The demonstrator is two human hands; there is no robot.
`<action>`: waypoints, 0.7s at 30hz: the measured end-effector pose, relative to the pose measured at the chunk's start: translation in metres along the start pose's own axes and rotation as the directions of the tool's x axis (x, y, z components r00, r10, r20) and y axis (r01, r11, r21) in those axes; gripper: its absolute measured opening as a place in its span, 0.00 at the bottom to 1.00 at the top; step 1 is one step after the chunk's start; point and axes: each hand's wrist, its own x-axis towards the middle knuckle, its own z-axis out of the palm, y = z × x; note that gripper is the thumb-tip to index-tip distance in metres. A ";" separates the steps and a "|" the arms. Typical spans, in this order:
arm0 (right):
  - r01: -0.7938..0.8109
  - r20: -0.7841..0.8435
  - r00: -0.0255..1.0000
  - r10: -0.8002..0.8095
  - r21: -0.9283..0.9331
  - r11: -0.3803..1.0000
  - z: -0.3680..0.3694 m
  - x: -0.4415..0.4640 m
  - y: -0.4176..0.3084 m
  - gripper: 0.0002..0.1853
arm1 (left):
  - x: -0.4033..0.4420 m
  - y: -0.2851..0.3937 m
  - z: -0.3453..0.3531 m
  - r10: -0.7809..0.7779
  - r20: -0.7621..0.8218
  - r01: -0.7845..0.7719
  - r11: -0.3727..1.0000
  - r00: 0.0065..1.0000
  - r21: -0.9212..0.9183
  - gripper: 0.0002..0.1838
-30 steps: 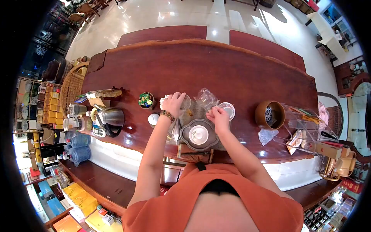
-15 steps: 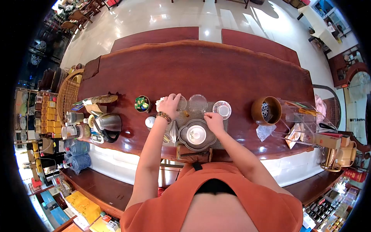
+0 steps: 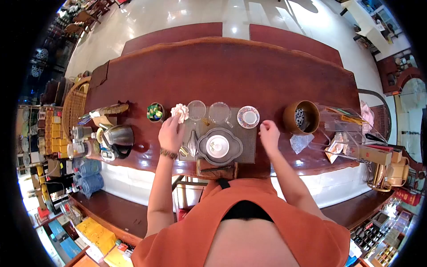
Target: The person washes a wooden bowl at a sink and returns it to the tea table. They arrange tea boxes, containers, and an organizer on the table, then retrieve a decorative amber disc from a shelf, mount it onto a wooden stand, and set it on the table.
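My left hand (image 3: 172, 133), with a beaded bracelet at the wrist, is closed downward just below a white flower-shaped piece (image 3: 179, 112). It covers the spot where a small white round object stood, and what lies under its fingers is hidden. My right hand (image 3: 269, 133) is loosely curled over the wood, right of the woven mat (image 3: 247, 151), with nothing visible in it. On the mat, a white lidded bowl (image 3: 217, 146) sits in a grey lobed tray (image 3: 238, 144). Behind it are a clear glass pitcher (image 3: 219, 112), a round glass vessel (image 3: 196, 110) and a white cup (image 3: 250, 118) on a patterned saucer (image 3: 242, 114).
At left stand a steel kettle (image 3: 120, 138) and a bowl of green-wrapped pieces (image 3: 155, 112). A large brown bowl (image 3: 301, 117), a clear plastic bag (image 3: 300, 142) and an acrylic rack (image 3: 342, 138) are at right. A grey slender piece (image 3: 192, 143) lies left of the tray.
My left hand has drawn back and left from the flower-shaped piece, now over the small white object's spot. My right hand has left the mat's edge and moved right. The view has shifted slightly.
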 end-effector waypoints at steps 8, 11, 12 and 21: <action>0.123 0.194 0.976 -0.095 -0.133 0.983 0.027 0.055 0.033 0.13 | -0.160 -0.010 0.023 -0.526 0.037 0.523 0.831 0.850 -0.189 0.14; 0.121 0.206 0.974 -0.095 -0.114 0.986 0.035 0.056 0.039 0.13 | -0.196 -0.004 0.044 -0.670 0.075 0.651 0.680 0.739 -0.337 0.12; 0.112 0.203 0.975 -0.089 -0.107 0.988 0.037 0.055 0.040 0.13 | -0.206 -0.010 0.054 -0.687 0.106 0.675 0.653 0.719 -0.344 0.11; -0.044 0.414 0.909 0.046 -0.014 0.999 -0.006 -0.017 0.047 0.05 | -0.174 -0.003 0.058 -0.698 -0.037 0.692 0.714 0.715 -0.108 0.14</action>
